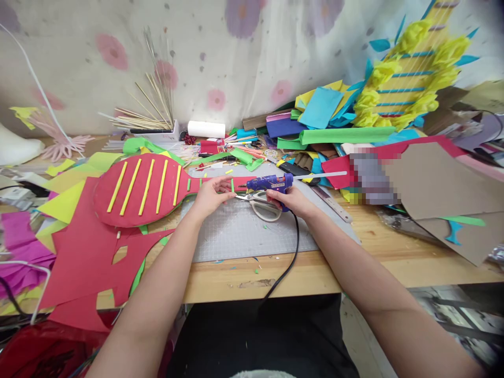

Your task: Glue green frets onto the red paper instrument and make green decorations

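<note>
My right hand [289, 199] is wrapped round the grip of a blue-purple hot glue gun [268, 182], its nozzle pointing left. A whitish glue stick [323, 175] juts from the gun's back. My left hand [212, 197] is over the neck of a red guitar-shaped cutout [137, 210], thumb and fingers apart. Just beyond its fingertips is a short green strip [232, 185]; whether they touch it I cannot tell. More green strips cross the neck, and several yellow strips [145, 187] lie slanted on the round body. White-handled scissors [266, 210] lie below the gun.
A grey cutting mat [236, 241] lies beneath, with a metal ruler [333, 205] and utility knife [295, 170] at right. Red sheet offcuts [82, 252] are at left, brown cardboard [429, 178] at right. The gun's black cord [293, 257] hangs over the front edge.
</note>
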{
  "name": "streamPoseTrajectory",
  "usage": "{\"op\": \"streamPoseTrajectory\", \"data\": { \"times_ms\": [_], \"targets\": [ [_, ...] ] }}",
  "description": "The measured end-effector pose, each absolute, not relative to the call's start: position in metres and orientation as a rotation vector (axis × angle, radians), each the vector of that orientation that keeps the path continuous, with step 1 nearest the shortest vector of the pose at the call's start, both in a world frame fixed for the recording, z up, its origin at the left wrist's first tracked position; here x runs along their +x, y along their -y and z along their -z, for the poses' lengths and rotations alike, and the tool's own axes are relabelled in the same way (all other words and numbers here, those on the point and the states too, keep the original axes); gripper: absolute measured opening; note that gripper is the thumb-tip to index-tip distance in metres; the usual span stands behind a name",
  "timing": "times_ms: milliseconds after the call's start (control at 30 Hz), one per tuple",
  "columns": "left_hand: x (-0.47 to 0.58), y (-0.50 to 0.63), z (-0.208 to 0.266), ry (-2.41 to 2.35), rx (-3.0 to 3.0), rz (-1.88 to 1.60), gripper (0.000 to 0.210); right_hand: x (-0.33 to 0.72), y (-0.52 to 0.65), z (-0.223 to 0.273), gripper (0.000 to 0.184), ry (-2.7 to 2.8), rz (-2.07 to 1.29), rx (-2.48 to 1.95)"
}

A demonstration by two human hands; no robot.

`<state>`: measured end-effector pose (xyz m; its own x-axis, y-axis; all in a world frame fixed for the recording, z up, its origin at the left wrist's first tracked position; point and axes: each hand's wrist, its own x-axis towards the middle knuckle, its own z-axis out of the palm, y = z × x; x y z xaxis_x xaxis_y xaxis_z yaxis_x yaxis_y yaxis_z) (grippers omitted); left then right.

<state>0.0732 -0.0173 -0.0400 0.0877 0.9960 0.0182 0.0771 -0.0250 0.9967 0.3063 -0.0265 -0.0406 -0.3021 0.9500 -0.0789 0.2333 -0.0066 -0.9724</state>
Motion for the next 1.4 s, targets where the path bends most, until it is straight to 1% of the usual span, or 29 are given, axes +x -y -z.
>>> {"op": "streamPoseTrajectory", "data": {
  "times_ms": [367, 800, 867, 967, 1033, 1233, 1400],
  "targets": [
    [0.077, 0.019, 0.044, -1.092, 1.320, -1.122, 0.052, 0.306, 0.026, 0.043, 0.046, 1.549, -1.372, -1.217],
    [0.084, 0.024, 0.041, -0.897, 1.064, -1.113, 0.043, 0.302, 0.028, 0.040, 0.043, 1.449, -1.268, -1.218],
    [0.085, 0.024, 0.040, -0.896, 1.020, -1.107, 0.037, 0.302, 0.028, 0.040, 0.043, 1.440, -1.252, -1.231],
    [0.086, 0.024, 0.039, -0.915, 0.938, -1.084, 0.022, 0.303, 0.028, 0.039, 0.043, 1.441, -1.227, -1.252],
    [0.086, 0.024, 0.038, -0.931, 0.902, -1.062, 0.017, 0.304, 0.028, 0.039, 0.042, 1.449, -1.224, -1.249],
    [0.085, 0.025, 0.033, -1.001, 0.851, -1.086, 0.012, 0.307, 0.030, 0.037, 0.044, 1.528, -1.316, -1.222],
    [0.084, 0.024, 0.031, -1.101, 0.786, -1.077, 0.018, 0.306, 0.033, 0.033, 0.047, 1.595, -1.344, -1.260]
  ]
}}
